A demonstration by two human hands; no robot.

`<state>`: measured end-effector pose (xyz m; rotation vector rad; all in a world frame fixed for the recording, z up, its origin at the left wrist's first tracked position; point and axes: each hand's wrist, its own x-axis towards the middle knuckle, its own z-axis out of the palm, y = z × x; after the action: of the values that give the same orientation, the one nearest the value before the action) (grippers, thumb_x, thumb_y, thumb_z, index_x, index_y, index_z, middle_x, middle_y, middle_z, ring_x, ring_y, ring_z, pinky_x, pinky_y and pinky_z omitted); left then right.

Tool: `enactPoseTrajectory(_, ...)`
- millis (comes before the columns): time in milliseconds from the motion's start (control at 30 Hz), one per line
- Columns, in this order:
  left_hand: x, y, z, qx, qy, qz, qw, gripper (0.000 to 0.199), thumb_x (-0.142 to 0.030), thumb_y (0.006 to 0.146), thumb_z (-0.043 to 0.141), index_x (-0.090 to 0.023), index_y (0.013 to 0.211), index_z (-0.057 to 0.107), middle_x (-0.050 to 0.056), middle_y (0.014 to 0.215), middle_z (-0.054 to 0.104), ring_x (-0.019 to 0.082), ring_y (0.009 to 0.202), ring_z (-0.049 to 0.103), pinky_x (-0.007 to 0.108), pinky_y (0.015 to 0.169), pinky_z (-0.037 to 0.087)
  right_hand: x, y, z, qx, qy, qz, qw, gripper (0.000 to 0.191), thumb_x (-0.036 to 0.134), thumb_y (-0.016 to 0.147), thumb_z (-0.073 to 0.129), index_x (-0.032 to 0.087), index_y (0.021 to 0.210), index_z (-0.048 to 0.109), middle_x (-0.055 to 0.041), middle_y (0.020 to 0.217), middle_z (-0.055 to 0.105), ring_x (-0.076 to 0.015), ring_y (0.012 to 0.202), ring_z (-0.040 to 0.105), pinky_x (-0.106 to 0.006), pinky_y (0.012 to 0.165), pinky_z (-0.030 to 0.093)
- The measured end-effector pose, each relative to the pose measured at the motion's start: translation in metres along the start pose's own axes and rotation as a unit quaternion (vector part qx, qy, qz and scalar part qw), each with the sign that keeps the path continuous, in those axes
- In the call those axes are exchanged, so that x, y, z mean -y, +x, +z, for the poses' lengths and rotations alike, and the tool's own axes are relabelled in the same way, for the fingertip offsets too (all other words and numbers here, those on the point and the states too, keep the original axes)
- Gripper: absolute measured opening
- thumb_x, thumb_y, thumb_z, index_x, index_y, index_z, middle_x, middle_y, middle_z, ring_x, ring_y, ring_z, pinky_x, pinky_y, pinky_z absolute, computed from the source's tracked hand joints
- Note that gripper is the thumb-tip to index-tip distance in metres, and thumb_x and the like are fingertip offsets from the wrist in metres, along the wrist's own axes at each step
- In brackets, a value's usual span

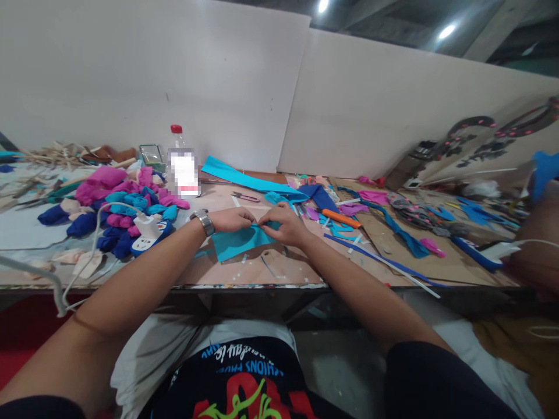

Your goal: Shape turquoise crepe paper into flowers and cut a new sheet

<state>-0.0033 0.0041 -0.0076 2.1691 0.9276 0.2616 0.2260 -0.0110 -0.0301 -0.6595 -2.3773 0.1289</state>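
Note:
A turquoise cloth piece (233,244) hangs between my two hands, just above the table. My left hand (232,220), with a metal watch on the wrist, is closed on its upper edge. Close beside it, my right hand (286,226) pinches the same cloth near its right end. The fingertips of both hands nearly meet. Behind them lies a long turquoise strip (248,181), its right end by a dark blue strip (321,198). Small pink-handled snips (247,197) rest behind my left hand.
Bunched pink, blue and turquoise cloth (131,201) lies left, beside a power strip (151,237) with a white cable. A bottle (183,169) stands behind. An orange cutter (341,219) and cloth scraps lie right. Another person's arm (539,244) is at the far right.

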Motion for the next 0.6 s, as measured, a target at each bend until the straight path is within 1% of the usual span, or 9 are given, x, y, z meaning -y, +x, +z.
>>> enactPoseTrajectory(200,0.0071,0.003,0.0004,-0.014,-0.019,-0.018,1.0,0.033,-0.024,0.075,0.047,-0.015,0.093,0.074,0.005,0.093,0.072,0.019,0.084,0.059,0.028,0.074,0.045,0.0003,0.0004,-0.0007,-0.003,-0.003,-0.012,1.0,0.008,0.02,0.087,0.067,0.024,0.088,0.073,-0.0013,0.091,0.079,-0.0207,0.089,0.072,-0.044,0.096,0.032)
enactPoseTrajectory(267,0.0091,0.0039,0.0001,-0.021,-0.024,-0.024,0.999,0.033,-0.024,0.075,0.049,-0.016,0.094,0.075,0.005,0.097,0.074,0.02,0.088,0.061,0.028,0.078,0.046,-0.0007,0.0001,-0.0001,-0.004,-0.005,-0.01,1.0,0.008,0.021,0.087,0.067,0.025,0.089,0.073,-0.0017,0.092,0.079,-0.0212,0.09,0.071,-0.045,0.097,0.032)
enactPoseTrajectory(333,0.0098,0.0045,-0.0001,-0.031,-0.027,-0.027,0.999,0.032,-0.025,0.075,0.052,-0.016,0.094,0.075,0.006,0.104,0.075,0.021,0.095,0.062,0.029,0.084,0.047,-0.0016,-0.0002,0.0007,-0.005,-0.007,-0.008,1.0,0.008,0.021,0.088,0.067,0.025,0.089,0.074,-0.0021,0.092,0.079,-0.0216,0.09,0.071,-0.045,0.097,0.032)
enactPoseTrajectory(400,0.0097,0.005,0.0002,-0.039,-0.029,-0.027,0.998,0.032,-0.031,0.079,0.055,-0.016,0.097,0.076,0.006,0.11,0.075,0.023,0.102,0.062,0.03,0.091,0.046,-0.0025,-0.0005,0.0012,-0.006,-0.009,-0.011,1.0,0.009,0.022,0.087,0.066,0.025,0.088,0.075,-0.0025,0.091,0.079,-0.0221,0.089,0.071,-0.045,0.096,0.033)
enactPoseTrajectory(467,0.0092,0.0053,0.0009,-0.037,-0.033,-0.021,0.999,0.037,-0.042,0.084,0.056,-0.016,0.099,0.077,0.006,0.112,0.075,0.023,0.104,0.062,0.031,0.093,0.046,-0.0032,-0.0008,0.0012,-0.006,-0.013,-0.012,1.0,0.01,0.022,0.087,0.066,0.025,0.088,0.075,-0.0027,0.092,0.079,-0.0226,0.09,0.071,-0.046,0.097,0.033)
enactPoseTrajectory(533,0.0089,0.0053,0.0017,-0.027,-0.04,-0.007,0.999,0.043,-0.051,0.086,0.056,-0.016,0.099,0.077,0.006,0.107,0.077,0.023,0.098,0.063,0.031,0.089,0.046,-0.0036,-0.0009,0.0005,0.0,-0.015,-0.002,1.0,0.01,0.022,0.087,0.066,0.026,0.089,0.075,-0.0028,0.094,0.079,-0.0231,0.091,0.071,-0.047,0.098,0.033)
enactPoseTrajectory(600,0.0088,0.0052,0.0024,-0.016,-0.046,0.009,0.999,0.043,-0.053,0.086,0.058,-0.016,0.096,0.077,0.006,0.1,0.077,0.021,0.09,0.063,0.03,0.083,0.046,-0.0034,-0.0008,-0.0006,0.007,-0.013,0.012,1.0,0.009,0.024,0.087,0.067,0.025,0.09,0.075,-0.0031,0.094,0.079,-0.0234,0.092,0.071,-0.047,0.099,0.033)
